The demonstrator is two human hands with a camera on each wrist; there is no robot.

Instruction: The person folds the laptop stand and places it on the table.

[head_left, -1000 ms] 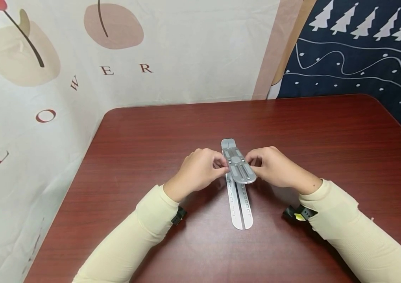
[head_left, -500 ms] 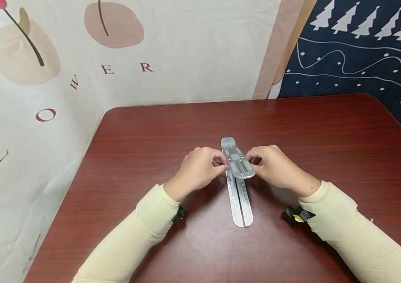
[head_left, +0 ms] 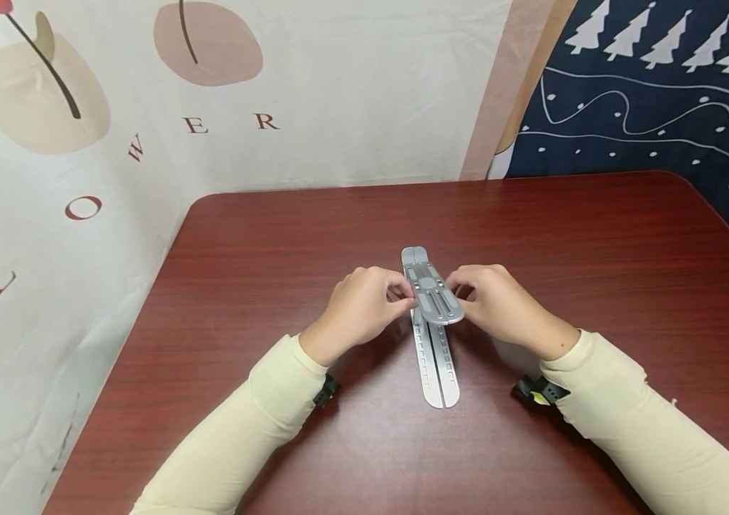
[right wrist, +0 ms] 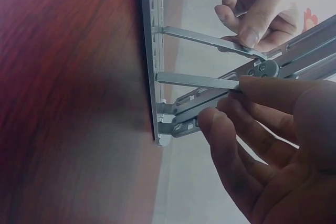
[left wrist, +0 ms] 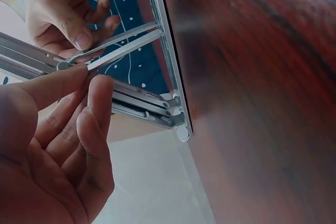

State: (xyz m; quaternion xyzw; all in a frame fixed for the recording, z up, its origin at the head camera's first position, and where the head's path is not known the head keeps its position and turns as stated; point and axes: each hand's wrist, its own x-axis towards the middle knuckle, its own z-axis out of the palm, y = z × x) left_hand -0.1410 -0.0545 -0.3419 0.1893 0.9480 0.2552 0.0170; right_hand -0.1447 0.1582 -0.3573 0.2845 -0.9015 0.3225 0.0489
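A silver folding laptop stand point(head_left: 438, 304) stands partly unfolded on the table, its slotted base rails point(head_left: 431, 372) flat and its upper arms tilted up from the far-end hinge. Two thin struts point(right wrist: 194, 81) run between the upper arms and the base slots. My left hand point(head_left: 367, 304) pinches the left strut near the pivot between thumb and forefinger. On the other side my right hand point(head_left: 499, 304) pinches the right strut in the same way. In the left wrist view both struts point(left wrist: 126, 48) reach the slotted base.
The dark red wooden table point(head_left: 287, 236) stretches around the stand. Behind it hangs a pale printed cloth point(head_left: 364, 107), with a navy tree-patterned cloth point(head_left: 647, 107) at the right. Black straps point(head_left: 325, 392) circle both wrists.
The near end of the upper arms has risen slightly since the first frame and then held. Both hands keep their pinch, nearly still.
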